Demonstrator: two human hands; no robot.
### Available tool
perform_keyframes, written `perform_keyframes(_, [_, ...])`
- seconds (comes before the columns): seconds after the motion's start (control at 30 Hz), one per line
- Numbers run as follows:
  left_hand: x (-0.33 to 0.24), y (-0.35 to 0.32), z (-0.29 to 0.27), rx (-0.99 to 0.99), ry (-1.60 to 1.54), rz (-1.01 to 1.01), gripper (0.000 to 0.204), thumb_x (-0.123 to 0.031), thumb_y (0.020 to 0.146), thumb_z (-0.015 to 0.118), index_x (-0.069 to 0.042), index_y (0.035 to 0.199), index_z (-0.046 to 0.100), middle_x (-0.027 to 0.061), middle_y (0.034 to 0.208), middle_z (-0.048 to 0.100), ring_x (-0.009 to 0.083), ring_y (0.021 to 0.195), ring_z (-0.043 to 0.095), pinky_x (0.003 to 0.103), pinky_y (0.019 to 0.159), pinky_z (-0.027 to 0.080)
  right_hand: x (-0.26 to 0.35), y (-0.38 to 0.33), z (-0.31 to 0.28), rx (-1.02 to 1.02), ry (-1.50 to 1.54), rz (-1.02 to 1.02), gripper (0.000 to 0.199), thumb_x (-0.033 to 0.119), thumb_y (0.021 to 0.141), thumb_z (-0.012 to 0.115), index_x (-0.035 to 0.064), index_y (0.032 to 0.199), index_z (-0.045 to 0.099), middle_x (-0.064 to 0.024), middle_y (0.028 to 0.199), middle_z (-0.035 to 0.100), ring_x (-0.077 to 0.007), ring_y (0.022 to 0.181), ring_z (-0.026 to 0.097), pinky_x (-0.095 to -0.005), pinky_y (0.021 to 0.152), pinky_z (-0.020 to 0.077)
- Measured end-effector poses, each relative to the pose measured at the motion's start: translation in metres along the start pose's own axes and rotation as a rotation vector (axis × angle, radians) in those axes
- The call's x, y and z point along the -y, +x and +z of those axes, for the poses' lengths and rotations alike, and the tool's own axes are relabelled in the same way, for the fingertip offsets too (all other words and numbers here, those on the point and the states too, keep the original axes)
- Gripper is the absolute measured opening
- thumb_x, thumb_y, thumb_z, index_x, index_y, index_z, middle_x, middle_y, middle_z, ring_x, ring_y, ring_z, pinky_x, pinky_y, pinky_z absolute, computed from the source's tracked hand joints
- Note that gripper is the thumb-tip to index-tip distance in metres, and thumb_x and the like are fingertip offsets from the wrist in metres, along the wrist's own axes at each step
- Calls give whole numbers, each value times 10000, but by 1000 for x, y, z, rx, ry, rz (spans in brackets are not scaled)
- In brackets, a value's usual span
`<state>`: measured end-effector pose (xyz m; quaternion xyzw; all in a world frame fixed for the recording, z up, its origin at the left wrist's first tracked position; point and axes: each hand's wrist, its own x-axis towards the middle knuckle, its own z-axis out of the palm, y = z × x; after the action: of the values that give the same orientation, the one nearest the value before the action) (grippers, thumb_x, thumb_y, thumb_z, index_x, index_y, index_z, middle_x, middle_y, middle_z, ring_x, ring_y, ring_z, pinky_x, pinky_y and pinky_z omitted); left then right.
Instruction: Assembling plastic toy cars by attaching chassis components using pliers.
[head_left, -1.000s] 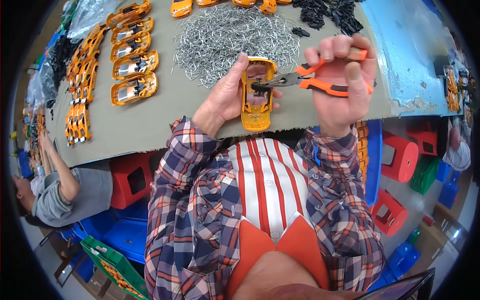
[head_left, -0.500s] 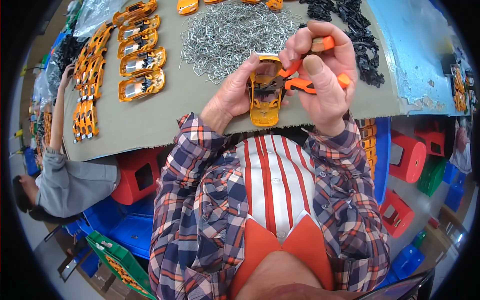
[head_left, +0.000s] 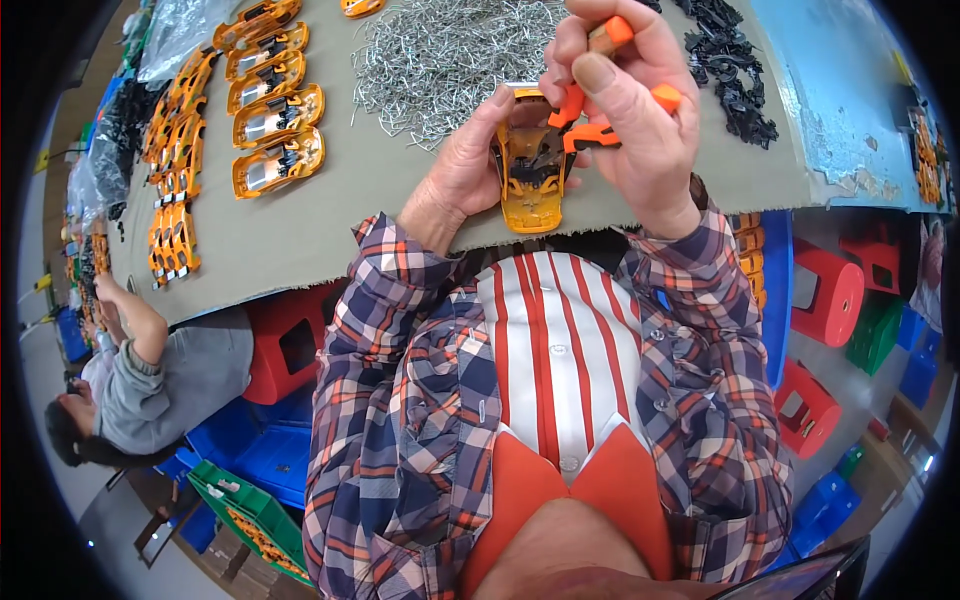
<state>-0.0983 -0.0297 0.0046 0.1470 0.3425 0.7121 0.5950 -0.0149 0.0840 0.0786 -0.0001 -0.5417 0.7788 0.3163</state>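
- Head view: my left hand (head_left: 465, 165) grips an orange plastic toy-car shell (head_left: 530, 180) at the near edge of the grey-covered worktop (head_left: 380, 215).
- My right hand (head_left: 630, 120) is closed around orange-handled pliers (head_left: 590, 110), whose tip touches the shell.
- Just beyond lies a heap of silvery wire pins (head_left: 440, 50).
- Rows of matching orange shells (head_left: 270, 130) lie far left.

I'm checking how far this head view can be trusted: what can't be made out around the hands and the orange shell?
- Pliers: tips hidden inside the orange toy-car shell, behind the right hand.
- Left hand: fingers hidden behind the shell.
- Wire pile: single pieces too small; cut off by the top edge.
- Black parts: too small to identify.
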Motion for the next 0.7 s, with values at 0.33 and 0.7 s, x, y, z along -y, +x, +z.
perform_keyframes(0.33, [3, 3, 3, 65, -169, -48, 576, -492, 897, 409, -13, 1216, 415, 156, 1141, 510, 312, 955, 586, 535, 810, 498, -49, 29, -28, 313, 448, -359, 380, 103, 867, 549, -11, 1202, 410, -83, 930, 509, -124, 790, 501, -261, 673, 453])
perform_keyframes(0.7, [4, -1, -4, -31, 5, 5, 575, -490, 894, 410, 7, 1181, 454, 172, 1111, 534, 293, 917, 602, 499, 785, 517, -16, -47, -9, -52, 155, -317, 295, 18, 872, 475, -6, 1156, 397, -92, 917, 472, -156, 807, 455, -310, 710, 421])
